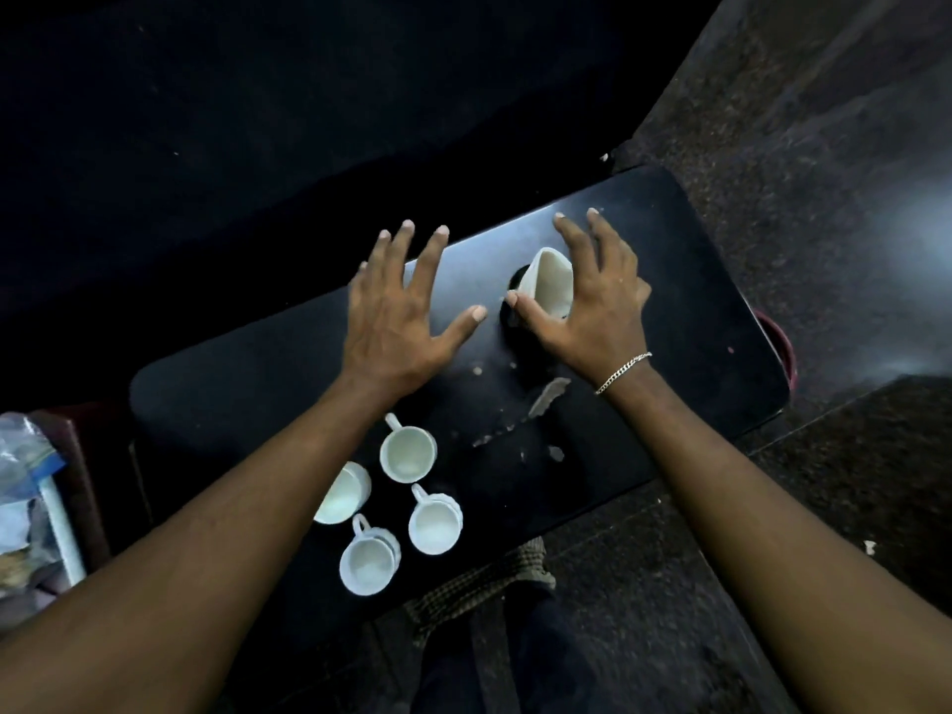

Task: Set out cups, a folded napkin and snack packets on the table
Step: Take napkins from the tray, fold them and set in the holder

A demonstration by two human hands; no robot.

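Four white cups (435, 523) are sitting at the black table's (247, 373) near edge, the right hand (592, 306), fingers straight, is touching the folded napkin (548, 280) at the table's middle, the left hand (396, 322) is hovering spread and empty, and no snack packets are lying there yet

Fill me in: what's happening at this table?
A person is setting a black table. The right hand curves around an upright folded napkin with its fingers straight; whether it touches the napkin is unclear. The left hand is spread open beside it, holding nothing. Four white cups stand clustered at the near edge. A plastic bag lies beyond the table's left end.
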